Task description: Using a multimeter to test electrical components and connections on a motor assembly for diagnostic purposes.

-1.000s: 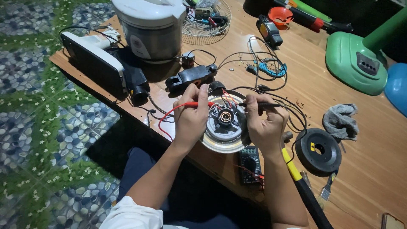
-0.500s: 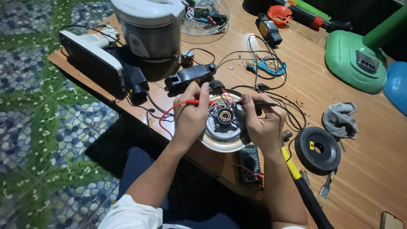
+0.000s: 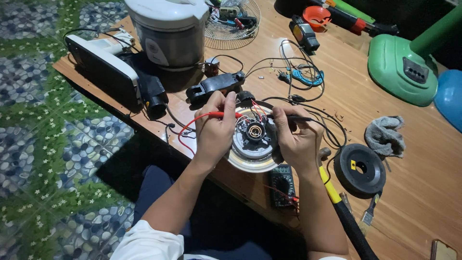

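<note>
L hand pinches red probe, R hand black probe; tips hidden over motor

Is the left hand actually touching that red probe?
Touching. The head view shows the left hand with thumb and fingers pinched around the red probe, its tip pointing at the round motor.
</note>
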